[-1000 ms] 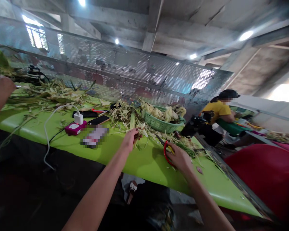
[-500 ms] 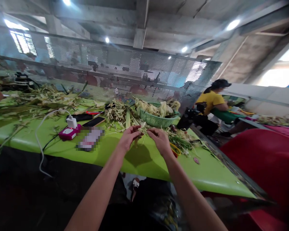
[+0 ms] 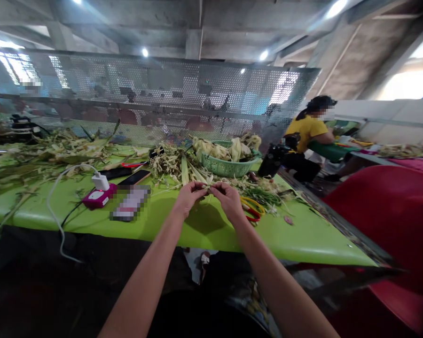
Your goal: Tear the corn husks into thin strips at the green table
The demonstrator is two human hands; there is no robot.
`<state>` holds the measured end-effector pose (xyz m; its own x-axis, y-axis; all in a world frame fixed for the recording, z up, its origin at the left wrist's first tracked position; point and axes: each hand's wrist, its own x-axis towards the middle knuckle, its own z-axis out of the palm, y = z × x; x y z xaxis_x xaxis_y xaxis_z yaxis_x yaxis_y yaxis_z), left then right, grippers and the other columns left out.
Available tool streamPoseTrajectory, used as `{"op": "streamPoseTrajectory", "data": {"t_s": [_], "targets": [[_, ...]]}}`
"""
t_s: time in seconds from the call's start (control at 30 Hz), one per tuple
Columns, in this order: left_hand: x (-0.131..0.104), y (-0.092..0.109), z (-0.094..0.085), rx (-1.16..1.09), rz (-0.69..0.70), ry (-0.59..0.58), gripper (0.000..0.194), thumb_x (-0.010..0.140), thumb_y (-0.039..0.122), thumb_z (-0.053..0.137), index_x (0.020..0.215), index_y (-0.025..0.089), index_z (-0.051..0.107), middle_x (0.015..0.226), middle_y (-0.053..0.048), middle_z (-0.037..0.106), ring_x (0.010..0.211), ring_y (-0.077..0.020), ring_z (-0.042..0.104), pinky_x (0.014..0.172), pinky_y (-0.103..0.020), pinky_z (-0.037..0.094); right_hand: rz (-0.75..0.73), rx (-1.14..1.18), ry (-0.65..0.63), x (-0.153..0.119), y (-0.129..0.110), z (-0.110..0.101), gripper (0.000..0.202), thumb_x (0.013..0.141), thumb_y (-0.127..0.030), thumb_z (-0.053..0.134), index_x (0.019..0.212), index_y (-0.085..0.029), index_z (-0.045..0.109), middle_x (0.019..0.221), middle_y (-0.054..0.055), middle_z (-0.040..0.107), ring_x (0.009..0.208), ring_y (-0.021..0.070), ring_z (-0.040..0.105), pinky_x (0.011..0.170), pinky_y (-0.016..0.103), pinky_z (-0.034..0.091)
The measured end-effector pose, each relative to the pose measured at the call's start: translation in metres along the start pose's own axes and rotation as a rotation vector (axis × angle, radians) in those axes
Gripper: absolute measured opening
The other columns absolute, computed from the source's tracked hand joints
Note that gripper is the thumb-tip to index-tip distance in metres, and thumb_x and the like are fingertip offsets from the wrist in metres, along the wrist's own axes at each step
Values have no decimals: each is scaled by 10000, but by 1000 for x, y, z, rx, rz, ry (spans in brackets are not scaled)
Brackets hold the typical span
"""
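Observation:
My left hand (image 3: pixel 190 198) and my right hand (image 3: pixel 227 199) meet over the green table (image 3: pixel 204 237). Both pinch a small pale piece of husk (image 3: pixel 208 187), its thin strands hanging between the fingertips. Just beyond them lies a heap of dried husk strips (image 3: pixel 171 164). Behind the hands, a green basket (image 3: pixel 229 166) holds pale husk bundles (image 3: pixel 236 150). Scissors with yellow and red handles (image 3: pixel 254 209) rest beside my right hand, next to green and pale scraps (image 3: pixel 268 195).
At left are a magenta power socket (image 3: pixel 99 196) with a white charger, two phones (image 3: pixel 136 177) and loose husks (image 3: pixel 63 150). A perforated metal screen (image 3: pixel 169 103) stands behind. A person in yellow (image 3: pixel 305 131) sits at right, beyond a red chair (image 3: pixel 384 211).
My right hand has come closer to my left, and the fingertips now nearly touch at the husk piece. The camera view has shifted slightly.

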<state>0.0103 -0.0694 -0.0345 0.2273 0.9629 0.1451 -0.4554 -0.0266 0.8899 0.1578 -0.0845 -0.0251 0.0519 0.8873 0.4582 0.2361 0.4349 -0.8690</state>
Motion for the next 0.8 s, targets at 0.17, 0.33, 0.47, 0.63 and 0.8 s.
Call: {"op": "streamPoseTrajectory", "data": {"t_s": [0.17,0.33,0.47,0.63,0.8], "targets": [[1,-2,2,43,14,0,323,585,229,784,842,133,613,745,-16,634,702,-114,612,721,-266,468,-29,-56,3,-3,-2,0,229,737,-401,629,741,-172,617,686,18,606,642,151,513,617,271,418],[2,-2,2,294,247,168,226,645,216,723,823,172,592,779,-12,604,720,-122,561,726,-279,445,-110,-201,143,-7,1,0,239,780,-420,601,781,-181,599,717,14,569,643,140,475,594,256,385],[-3,1,7,576,486,213,106,682,162,662,756,194,593,805,-27,577,764,-148,534,759,-279,413,-41,-162,27,-6,7,2,318,798,-493,563,723,-185,587,645,-4,545,615,137,472,572,252,381],[-13,2,17,848,616,77,106,751,106,548,758,207,579,852,-54,560,856,-187,515,839,-320,386,64,12,-8,-3,9,1,336,729,-512,617,718,-177,591,650,-6,571,603,133,501,577,250,402],[-16,3,19,694,535,-25,232,686,105,630,892,206,591,1015,-77,589,980,-199,523,894,-331,386,89,41,70,0,13,-3,319,700,-487,634,682,-172,585,610,-8,556,567,124,480,552,247,394]]}}
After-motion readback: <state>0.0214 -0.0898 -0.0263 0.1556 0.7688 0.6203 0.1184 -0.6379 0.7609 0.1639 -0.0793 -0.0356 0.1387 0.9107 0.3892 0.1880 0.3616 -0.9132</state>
